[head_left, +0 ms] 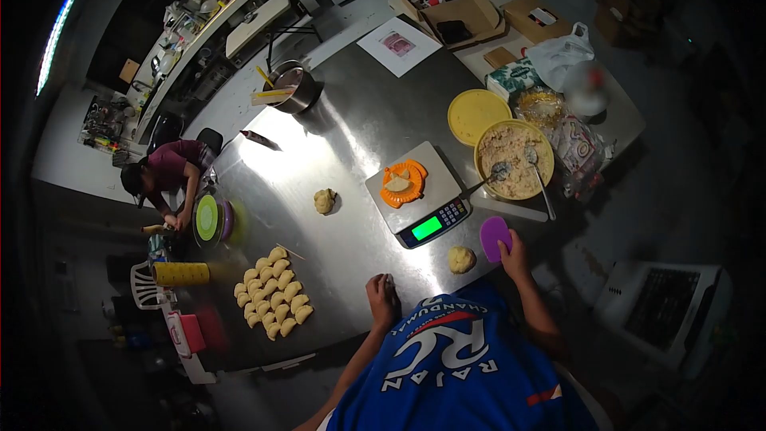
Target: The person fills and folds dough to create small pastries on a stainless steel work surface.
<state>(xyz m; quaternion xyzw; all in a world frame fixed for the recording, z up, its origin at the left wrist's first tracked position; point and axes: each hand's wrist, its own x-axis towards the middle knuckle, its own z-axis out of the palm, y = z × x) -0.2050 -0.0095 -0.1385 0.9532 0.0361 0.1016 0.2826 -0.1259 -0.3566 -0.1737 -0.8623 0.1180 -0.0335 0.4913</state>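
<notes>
My right hand (515,257) grips a purple dough scraper (495,238) at the table's near edge. Just left of the scraper lies a ball of dough (461,259). My left hand (382,300) is closed at the table edge; a small greyish bit shows at its fingertips, too small to name. Beyond my hands a digital scale (419,199) with a lit green display carries an orange dumpling mould (404,183) with pale dough pieces on it. Another dough lump (325,201) sits farther left. Several folded dumplings (273,294) stand in rows at the left.
A yellow tub of filling (515,160) with two spoons is at the right, beside its yellow lid (479,117). A steel pot (293,88), a dark bottle (260,140) and a printed sheet (399,46) lie farther back. Another person (171,179) works at the far left, near a green-rimmed bowl (207,217).
</notes>
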